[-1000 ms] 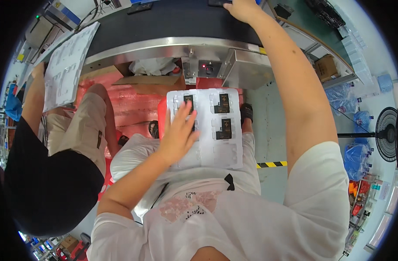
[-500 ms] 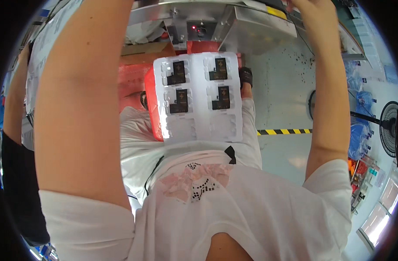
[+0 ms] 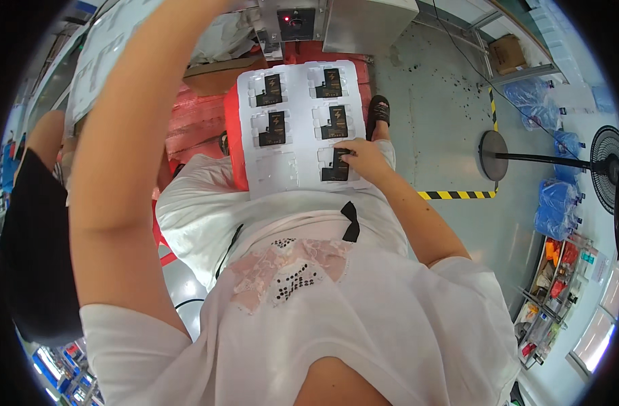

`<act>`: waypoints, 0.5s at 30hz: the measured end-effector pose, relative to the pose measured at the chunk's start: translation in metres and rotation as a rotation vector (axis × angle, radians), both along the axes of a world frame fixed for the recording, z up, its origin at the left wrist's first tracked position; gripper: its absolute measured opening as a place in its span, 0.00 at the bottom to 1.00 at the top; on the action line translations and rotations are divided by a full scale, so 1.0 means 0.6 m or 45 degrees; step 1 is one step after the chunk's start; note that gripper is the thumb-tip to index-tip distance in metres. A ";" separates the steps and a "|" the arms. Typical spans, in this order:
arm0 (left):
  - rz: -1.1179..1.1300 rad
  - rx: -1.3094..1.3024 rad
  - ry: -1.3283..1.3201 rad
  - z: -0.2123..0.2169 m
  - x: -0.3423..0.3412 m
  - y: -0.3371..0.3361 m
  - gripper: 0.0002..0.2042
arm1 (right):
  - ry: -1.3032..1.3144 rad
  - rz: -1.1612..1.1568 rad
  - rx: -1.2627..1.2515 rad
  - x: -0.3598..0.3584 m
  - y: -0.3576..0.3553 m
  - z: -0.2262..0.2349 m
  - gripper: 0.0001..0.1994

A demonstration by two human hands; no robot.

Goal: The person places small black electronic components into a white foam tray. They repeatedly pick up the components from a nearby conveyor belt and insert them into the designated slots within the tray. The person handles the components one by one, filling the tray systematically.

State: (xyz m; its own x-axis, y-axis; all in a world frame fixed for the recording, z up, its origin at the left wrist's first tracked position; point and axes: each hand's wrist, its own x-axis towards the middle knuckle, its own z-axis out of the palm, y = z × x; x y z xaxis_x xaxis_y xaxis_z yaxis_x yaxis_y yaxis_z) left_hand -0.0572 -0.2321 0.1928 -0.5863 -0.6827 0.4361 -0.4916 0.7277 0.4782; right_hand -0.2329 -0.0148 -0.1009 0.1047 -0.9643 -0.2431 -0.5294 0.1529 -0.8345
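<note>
A white plastic tray point(image 3: 302, 128) with moulded pockets lies across my lap. Flat black L-shaped batteries sit in its two columns, such as the one at the far left point(image 3: 273, 90) and the one in the right column's middle point(image 3: 339, 122). In the near right pocket lies another L-shaped battery point(image 3: 335, 168), and my right hand point(image 3: 361, 159) has its fingers closed at this battery's upper right edge. The near left pocket holds nothing. My left arm point(image 3: 130, 155) reaches up past the top edge, so its hand is out of the picture.
Beyond the tray stands a metal machine housing point(image 3: 367, 26) with a small black control panel point(image 3: 296, 24) and red light. A cardboard box point(image 3: 221, 76) is at the far left. To the right stands a floor fan point(image 3: 606, 159). Another person's dark sleeve point(image 3: 42, 250) shows at left.
My right hand has come down from the machine to the tray. A battery now lies in the near right pocket, bare before. My left arm stays raised; the view has shifted.
</note>
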 end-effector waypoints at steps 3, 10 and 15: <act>0.021 0.943 0.253 -0.072 0.026 0.110 0.13 | 0.426 -0.041 -0.181 0.002 0.038 -0.006 0.19; 0.213 1.061 0.229 -0.418 0.167 0.256 0.13 | 0.919 0.322 -0.659 0.062 0.094 0.009 0.23; 0.414 1.003 0.003 -0.511 0.173 0.281 0.12 | 1.000 0.172 -0.604 0.068 0.098 0.001 0.24</act>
State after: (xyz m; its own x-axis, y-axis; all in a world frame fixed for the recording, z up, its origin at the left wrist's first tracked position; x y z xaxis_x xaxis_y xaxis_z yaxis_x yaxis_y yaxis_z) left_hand 0.0468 -0.0633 -0.1138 -0.3080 -0.9217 -0.2358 -0.6171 0.0048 0.7869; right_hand -0.1920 0.0439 -0.1005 0.1960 -0.9726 0.1251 -0.9579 -0.2172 -0.1879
